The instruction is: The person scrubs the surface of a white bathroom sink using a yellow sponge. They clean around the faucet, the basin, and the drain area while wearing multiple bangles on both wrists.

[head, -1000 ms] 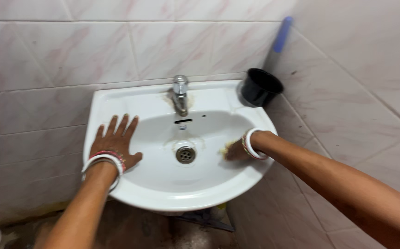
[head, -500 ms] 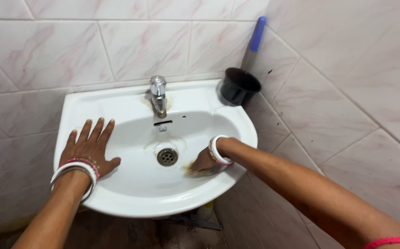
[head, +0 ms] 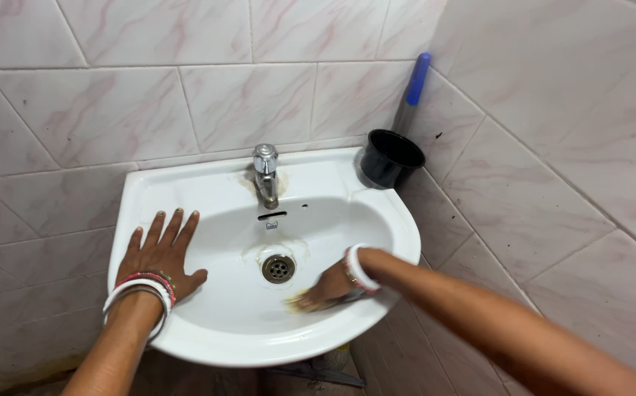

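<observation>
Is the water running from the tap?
No, it is off. No stream falls from the tap into the white sink, and nothing pools by the drain.

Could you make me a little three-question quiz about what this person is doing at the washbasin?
1. True or false: the left hand lies flat, fingers spread, on the rim of the white basin.
2. Where is the right hand working? A) on the tap, B) inside the bowl just right of the drain, C) on the wall tiles.
3. Fill in: the black cup stands on the basin's back ______ corner, with a blue-tipped handle rising behind it.

Key:
1. True.
2. B: it presses a yellowish scrubber against the bowl beside the drain; the tap is untouched.
3. Right.
</observation>
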